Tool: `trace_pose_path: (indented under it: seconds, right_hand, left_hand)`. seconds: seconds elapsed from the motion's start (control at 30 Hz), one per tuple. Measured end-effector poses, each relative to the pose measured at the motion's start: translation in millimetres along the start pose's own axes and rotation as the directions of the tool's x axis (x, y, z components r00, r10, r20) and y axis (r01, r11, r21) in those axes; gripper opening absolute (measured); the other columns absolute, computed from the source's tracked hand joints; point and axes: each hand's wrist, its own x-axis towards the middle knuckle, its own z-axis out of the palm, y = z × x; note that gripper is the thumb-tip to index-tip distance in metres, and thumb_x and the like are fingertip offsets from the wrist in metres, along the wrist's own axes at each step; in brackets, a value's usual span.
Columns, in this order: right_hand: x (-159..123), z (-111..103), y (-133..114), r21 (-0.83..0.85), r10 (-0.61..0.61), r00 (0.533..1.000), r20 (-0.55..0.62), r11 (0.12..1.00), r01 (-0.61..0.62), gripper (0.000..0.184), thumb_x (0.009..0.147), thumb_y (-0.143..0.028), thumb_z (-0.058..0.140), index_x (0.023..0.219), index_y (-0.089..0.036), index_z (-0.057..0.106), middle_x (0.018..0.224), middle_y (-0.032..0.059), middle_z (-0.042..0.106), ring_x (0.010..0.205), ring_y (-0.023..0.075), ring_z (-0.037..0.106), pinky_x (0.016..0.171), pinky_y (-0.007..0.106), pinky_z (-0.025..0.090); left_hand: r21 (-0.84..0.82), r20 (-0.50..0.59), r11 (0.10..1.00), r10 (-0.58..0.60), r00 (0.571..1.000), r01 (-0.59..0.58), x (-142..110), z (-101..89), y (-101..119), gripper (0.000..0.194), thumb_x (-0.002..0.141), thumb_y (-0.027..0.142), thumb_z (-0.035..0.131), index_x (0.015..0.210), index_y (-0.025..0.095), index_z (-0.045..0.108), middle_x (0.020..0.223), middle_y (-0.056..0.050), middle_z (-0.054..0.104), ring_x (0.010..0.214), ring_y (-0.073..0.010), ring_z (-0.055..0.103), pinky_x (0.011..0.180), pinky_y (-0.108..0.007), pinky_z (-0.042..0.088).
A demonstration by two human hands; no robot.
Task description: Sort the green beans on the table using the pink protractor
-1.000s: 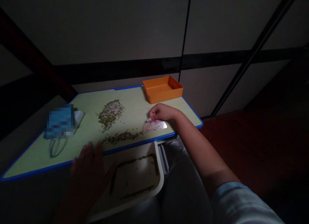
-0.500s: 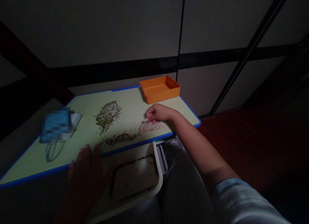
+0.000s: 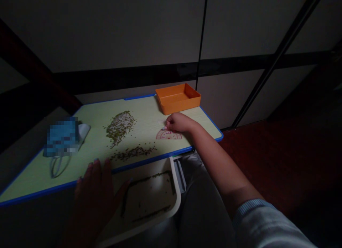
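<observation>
My right hand [image 3: 179, 122] is closed in a pinch on the curved upper edge of a clear protractor [image 3: 173, 135] with pink markings. The protractor is at the right part of the table, its straight side toward me. Left of it lie a front strip of dark seeds or grains [image 3: 135, 152] and a larger pile of greenish-brown ones [image 3: 120, 126]. My left hand [image 3: 97, 193], in shadow, has its fingers stretched out at the table's front edge, over the left side of a white bin [image 3: 175, 191]. Dark bits line the bin's bottom.
The pale table [image 3: 93, 114] has a blue rim. An orange tray [image 3: 177, 106] stands at its back right corner. A blue pixelated object [image 3: 62, 136] with a looped cord [image 3: 60, 166] lies at the left. Cabinet doors [image 3: 128, 31] rise behind the table.
My right hand has moved the protractor a little away from the front edge, clear of the dark strip's right end. My left hand has stayed in place.
</observation>
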Motion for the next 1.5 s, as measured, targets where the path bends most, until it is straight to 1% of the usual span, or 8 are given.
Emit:
trace_pose_path:
  seconds: [0.3, 0.47, 0.53, 0.67, 0.77, 0.97, 1.23, 1.5]
  right_hand:
    - [-1, -4, -1, -0.135, 0.082, 0.984, -0.161, 0.985, -0.105, 0.021, 0.087, -0.031, 0.065, 0.08, -0.012, 0.071, 0.068, 0.0029, 0.063, 0.059, 0.0115, 0.045, 0.057, 0.027, 0.025]
    - [2, -3, 3, -0.16, 0.068, 0.957, -0.282, 0.98, -0.116, 0.02, 0.087, -0.029, 0.063, 0.075, -0.013, 0.068, 0.069, 0.0024, 0.061, 0.059, 0.011, 0.041, 0.056, 0.027, 0.022]
    - [2, -2, 4, -0.049, 0.035, 0.965, -0.26, 0.998, -0.05, 0.021, 0.087, -0.026, 0.061, 0.071, -0.013, 0.065, 0.063, -0.0004, 0.055, 0.057, 0.0098, 0.041, 0.056, 0.026, 0.023]
    - [1, 3, 2, 0.249, -0.061, 0.996, -0.068, 0.965, 0.076, 0.021, 0.085, -0.025, 0.06, 0.068, -0.013, 0.06, 0.054, -0.0044, 0.049, 0.051, 0.0082, 0.042, 0.055, 0.023, 0.028]
    - [1, 6, 0, 0.3, -0.097, 0.995, 0.0, 0.949, 0.092, 0.021, 0.084, -0.023, 0.06, 0.065, -0.013, 0.059, 0.052, -0.0047, 0.048, 0.049, 0.0077, 0.041, 0.053, 0.022, 0.028]
    - [0, 6, -3, 0.123, -0.028, 0.999, -0.031, 0.992, 0.032, 0.023, 0.086, -0.025, 0.063, 0.068, -0.012, 0.062, 0.054, -0.003, 0.052, 0.052, 0.0085, 0.044, 0.056, 0.024, 0.028]
    - [2, -1, 1, -0.248, 0.116, 0.96, -0.256, 0.952, -0.181, 0.025, 0.089, -0.036, 0.061, 0.086, -0.014, 0.074, 0.08, 0.0083, 0.07, 0.066, 0.0147, 0.05, 0.057, 0.028, 0.023]
    - [9, 12, -1, -0.278, -0.036, 0.973, -0.227, 0.96, -0.029, 0.026, 0.093, -0.035, 0.058, 0.089, -0.016, 0.075, 0.083, 0.007, 0.071, 0.072, 0.0155, 0.054, 0.059, 0.027, 0.023]
  left_hand:
    - [-0.008, 0.022, 1.0, -0.019, 1.0, 0.019, 0, -5.7, 4, 0.082, 0.087, 0.056, 0.036, 0.152, 0.011, 0.014, 0.157, -0.031, 0.028, 0.148, -0.0425, 0.027, 0.111, -0.068, 0.033]
    - [0.008, 0.02, 1.0, 0.011, 1.0, -0.011, -2, -0.5, 0, 0.083, 0.087, 0.057, 0.035, 0.152, 0.01, 0.012, 0.156, -0.032, 0.027, 0.148, -0.0433, 0.026, 0.112, -0.067, 0.032]
    - [0.009, 0.019, 1.0, 0.001, 1.0, -0.001, -3, -0.2, 1, 0.081, 0.088, 0.056, 0.033, 0.152, 0.01, 0.012, 0.157, -0.031, 0.027, 0.149, -0.0422, 0.024, 0.113, -0.067, 0.031]
    - [-0.007, 0.04, 1.0, -0.023, 0.999, 0.023, -1, -0.7, 2, 0.082, 0.087, 0.058, 0.031, 0.149, 0.005, 0.021, 0.155, -0.033, 0.029, 0.147, -0.0445, 0.027, 0.112, -0.067, 0.03]
    - [-0.034, 0.066, 0.998, -0.052, 0.996, 0.055, 1, -2.2, 3, 0.083, 0.086, 0.06, 0.029, 0.147, 0.003, 0.026, 0.153, -0.034, 0.031, 0.146, -0.0454, 0.028, 0.112, -0.068, 0.03]
    - [-0.041, 0.053, 0.998, -0.035, 0.998, 0.037, -2, -3.2, 4, 0.082, 0.087, 0.059, 0.028, 0.151, 0.008, 0.016, 0.157, -0.031, 0.026, 0.15, -0.0417, 0.02, 0.115, -0.067, 0.026]
    - [-0.021, 0.031, 0.999, -0.039, 0.999, 0.04, 0, 0.1, 3, 0.081, 0.087, 0.059, 0.029, 0.149, 0.008, 0.02, 0.154, -0.032, 0.03, 0.148, -0.0429, 0.027, 0.112, -0.068, 0.03]
    - [-0.023, 0.063, 0.999, -0.044, 0.997, 0.045, 2, -3.4, 5, 0.083, 0.086, 0.06, 0.026, 0.144, 0.001, 0.03, 0.152, -0.035, 0.034, 0.145, -0.0461, 0.031, 0.11, -0.068, 0.032]
